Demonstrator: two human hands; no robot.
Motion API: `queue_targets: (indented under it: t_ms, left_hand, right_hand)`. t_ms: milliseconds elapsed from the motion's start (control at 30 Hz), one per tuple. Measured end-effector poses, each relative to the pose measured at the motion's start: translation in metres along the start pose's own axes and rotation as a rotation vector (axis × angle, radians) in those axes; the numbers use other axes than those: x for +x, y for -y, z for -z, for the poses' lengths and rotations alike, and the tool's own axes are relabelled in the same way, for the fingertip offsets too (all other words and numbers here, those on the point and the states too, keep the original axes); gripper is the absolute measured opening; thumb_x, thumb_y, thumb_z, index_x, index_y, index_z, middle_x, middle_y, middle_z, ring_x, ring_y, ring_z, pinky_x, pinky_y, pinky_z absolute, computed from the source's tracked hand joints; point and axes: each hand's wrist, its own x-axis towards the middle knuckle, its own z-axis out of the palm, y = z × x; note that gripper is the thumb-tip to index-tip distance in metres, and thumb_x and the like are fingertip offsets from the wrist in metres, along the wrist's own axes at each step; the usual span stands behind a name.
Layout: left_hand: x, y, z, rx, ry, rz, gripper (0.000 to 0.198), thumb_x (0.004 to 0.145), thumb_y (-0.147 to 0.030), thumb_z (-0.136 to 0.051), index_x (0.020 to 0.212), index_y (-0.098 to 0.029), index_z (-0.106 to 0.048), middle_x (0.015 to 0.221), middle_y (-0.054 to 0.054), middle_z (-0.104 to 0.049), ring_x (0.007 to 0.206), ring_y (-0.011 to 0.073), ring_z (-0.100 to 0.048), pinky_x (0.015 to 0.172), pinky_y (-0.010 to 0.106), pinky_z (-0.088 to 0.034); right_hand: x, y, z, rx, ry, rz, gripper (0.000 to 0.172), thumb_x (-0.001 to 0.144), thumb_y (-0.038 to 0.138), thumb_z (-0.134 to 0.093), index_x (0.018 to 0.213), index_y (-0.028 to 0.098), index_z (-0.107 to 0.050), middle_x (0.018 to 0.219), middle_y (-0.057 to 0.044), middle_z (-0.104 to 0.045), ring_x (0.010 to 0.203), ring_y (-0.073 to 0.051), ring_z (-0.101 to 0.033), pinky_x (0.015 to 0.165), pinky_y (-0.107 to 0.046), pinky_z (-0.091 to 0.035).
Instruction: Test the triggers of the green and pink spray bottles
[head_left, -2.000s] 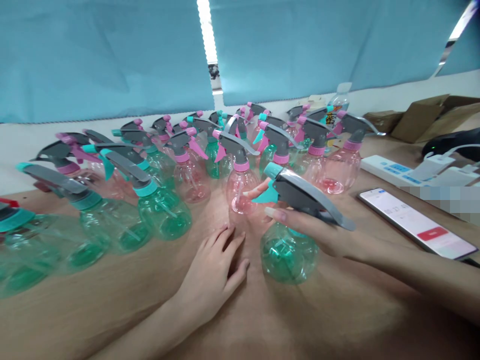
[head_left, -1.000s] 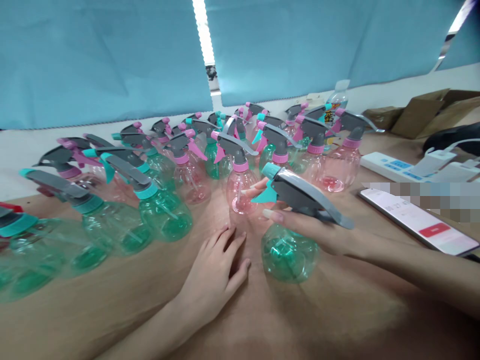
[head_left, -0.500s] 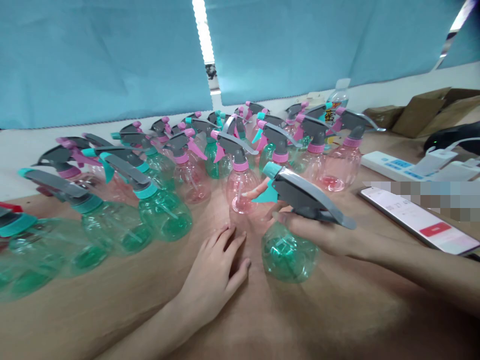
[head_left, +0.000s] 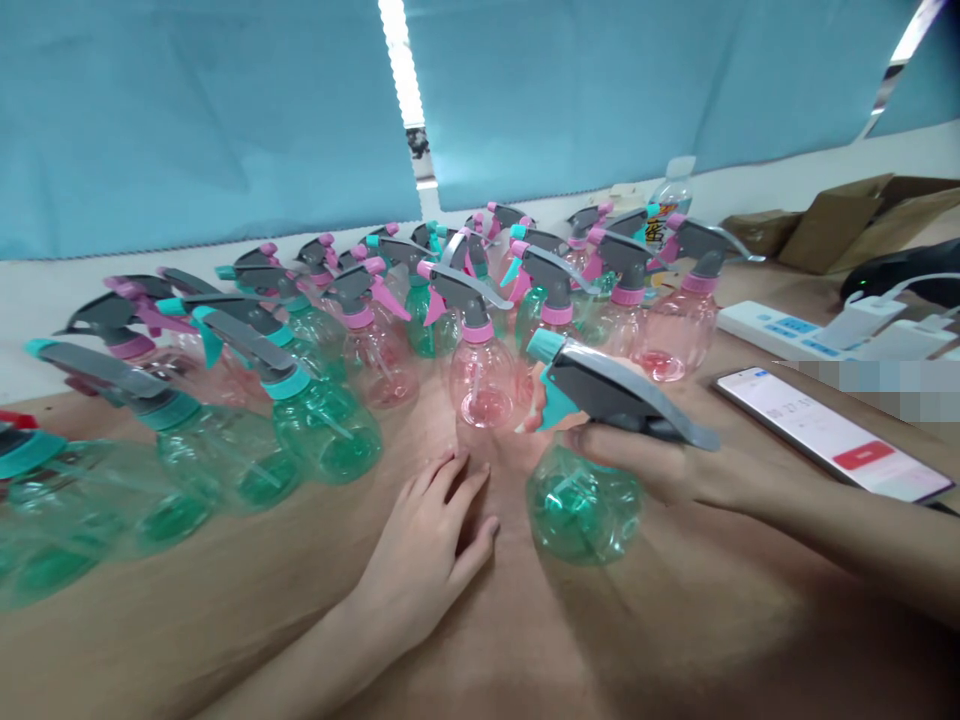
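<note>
A green spray bottle [head_left: 583,500] with a grey head and teal trigger stands on the wooden table [head_left: 225,610] near the middle. My right hand [head_left: 645,462] is wrapped round its neck, with fingers curled on the trigger. My left hand [head_left: 431,550] lies flat on the table just left of the bottle, fingers spread and holding nothing. A pink spray bottle [head_left: 480,370] stands right behind the held one.
Several pink and green spray bottles [head_left: 315,420] crowd the table's back and left. A phone [head_left: 829,432] with a lit screen lies at the right, beside a white power strip [head_left: 780,330]. Cardboard boxes [head_left: 847,225] sit at the far right. Blue blinds hang behind.
My right index finger, stretched out past the trigger before, has curled in onto it. The bottle and my left hand have stayed in place.
</note>
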Motion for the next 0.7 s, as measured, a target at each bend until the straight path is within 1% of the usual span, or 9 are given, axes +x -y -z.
queue_targets:
  t_ms: [67,100,200,267,333,467,533,633,700]
  left_hand:
    - [0.000,0.000,0.000,-0.002,-0.007,-0.004,0.040,0.094,-0.033,-0.048,0.129,-0.015,-0.054,0.137,0.016,-0.052,0.129,0.0331,-0.043,0.102,0.053,-0.038]
    - [0.000,0.001,0.000,-0.002,-0.010,-0.006,0.040,0.094,-0.033,-0.049,0.129,-0.016,-0.054,0.137,0.015,-0.051,0.128,0.0331,-0.044,0.102,0.053,-0.039]
    - [0.000,0.001,0.000,-0.001,-0.014,-0.004,0.039,0.094,-0.033,-0.048,0.128,-0.016,-0.055,0.137,0.015,-0.051,0.128,0.0333,-0.044,0.101,0.052,-0.040]
    - [0.000,0.001,0.000,0.000,-0.016,-0.005,0.039,0.094,-0.034,-0.047,0.127,-0.017,-0.055,0.137,0.015,-0.051,0.128,0.0334,-0.044,0.101,0.052,-0.040]
    - [0.000,0.002,0.001,0.005,-0.014,-0.011,0.039,0.094,-0.035,-0.046,0.128,-0.017,-0.054,0.138,0.015,-0.051,0.129,0.0333,-0.043,0.101,0.053,-0.040]
    - [0.000,0.002,0.001,0.019,0.007,-0.017,0.042,0.095,-0.035,-0.044,0.131,-0.014,-0.053,0.140,0.017,-0.048,0.131,0.0333,-0.040,0.102,0.053,-0.038]
    - [0.000,0.001,0.001,0.018,0.015,-0.013,0.043,0.095,-0.034,-0.044,0.131,-0.013,-0.053,0.140,0.017,-0.048,0.131,0.0335,-0.040,0.103,0.054,-0.037]
    - [0.000,0.001,0.001,0.015,0.022,-0.009,0.043,0.095,-0.034,-0.045,0.131,-0.013,-0.052,0.139,0.017,-0.049,0.131,0.0336,-0.040,0.103,0.055,-0.036]
    - [0.000,0.001,0.002,0.015,0.030,-0.007,0.043,0.095,-0.034,-0.045,0.132,-0.013,-0.052,0.139,0.017,-0.049,0.131,0.0336,-0.040,0.103,0.055,-0.036]
  right_hand:
    - [0.001,-0.003,-0.002,0.047,0.038,0.008,0.010,0.074,0.017,-0.052,0.071,0.024,-0.057,0.071,0.001,-0.060,0.066,-0.015,-0.058,0.055,-0.027,-0.047]
    - [0.001,-0.005,-0.003,0.058,0.050,0.000,0.011,0.076,0.017,-0.051,0.075,0.025,-0.059,0.073,0.001,-0.061,0.068,-0.016,-0.059,0.057,-0.027,-0.047]
    - [0.002,-0.010,-0.008,0.033,0.022,-0.055,0.008,0.080,0.021,-0.053,0.075,0.024,-0.059,0.066,0.002,-0.053,0.058,-0.012,-0.051,0.052,-0.025,-0.043]
    - [0.003,-0.011,-0.011,0.058,-0.005,-0.032,0.007,0.080,0.024,-0.059,0.074,0.022,-0.057,0.066,0.003,-0.050,0.055,-0.010,-0.046,0.049,-0.023,-0.039]
    - [0.005,-0.009,-0.013,0.104,-0.008,0.007,0.005,0.080,0.025,-0.062,0.082,0.022,-0.058,0.071,0.003,-0.054,0.056,-0.008,-0.045,0.049,-0.022,-0.039]
    - [0.007,-0.005,-0.015,0.142,-0.021,0.018,0.026,0.081,0.026,-0.062,0.106,0.021,-0.058,0.087,0.001,-0.063,0.056,-0.007,-0.045,0.054,-0.023,-0.043]
    - [0.007,-0.004,-0.015,0.143,-0.018,0.010,0.029,0.081,0.028,-0.063,0.109,0.021,-0.058,0.083,0.001,-0.062,0.054,-0.007,-0.043,0.053,-0.023,-0.042]
    - [0.006,-0.005,-0.013,0.129,-0.017,-0.003,0.027,0.081,0.031,-0.064,0.105,0.020,-0.058,0.068,0.005,-0.053,0.053,-0.008,-0.041,0.051,-0.023,-0.039]
    - [0.006,-0.006,-0.012,0.136,-0.021,-0.003,0.026,0.081,0.035,-0.064,0.102,0.022,-0.058,0.067,0.005,-0.050,0.055,-0.009,-0.043,0.054,-0.024,-0.040]
